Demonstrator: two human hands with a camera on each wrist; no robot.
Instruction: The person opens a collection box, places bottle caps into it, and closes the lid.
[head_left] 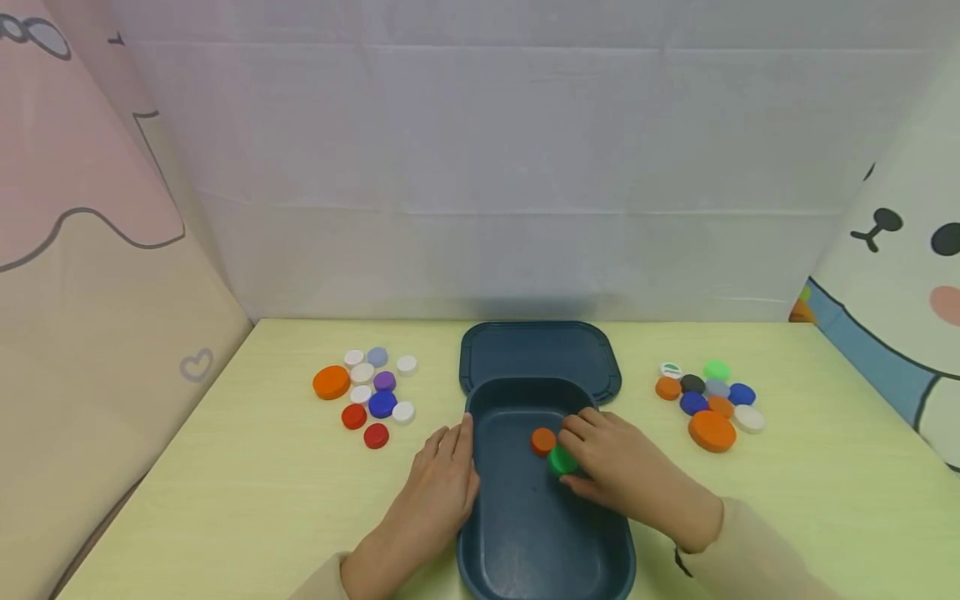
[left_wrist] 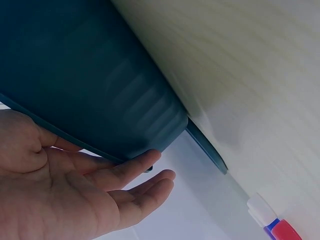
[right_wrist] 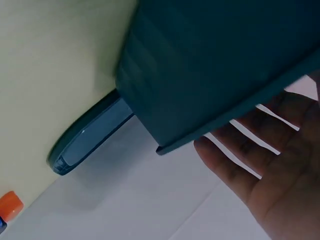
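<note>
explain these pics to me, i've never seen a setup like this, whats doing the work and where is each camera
There is no machine here, only a person's two bare hands. The wide picture comes from a camera worn on the head, looking forward and down. The other two come from cameras worn on the left and right wrists; they look tilted and show mostly the outside of the box.

On the pale table stands a dark blue box, with a flat, lid-like piece at its far end. Groups of colourful round caps lie to the left and right.

The left hand rests against the box's left side. The right hand reaches inside and seems to pinch a green cap, beside an orange cap.
</note>
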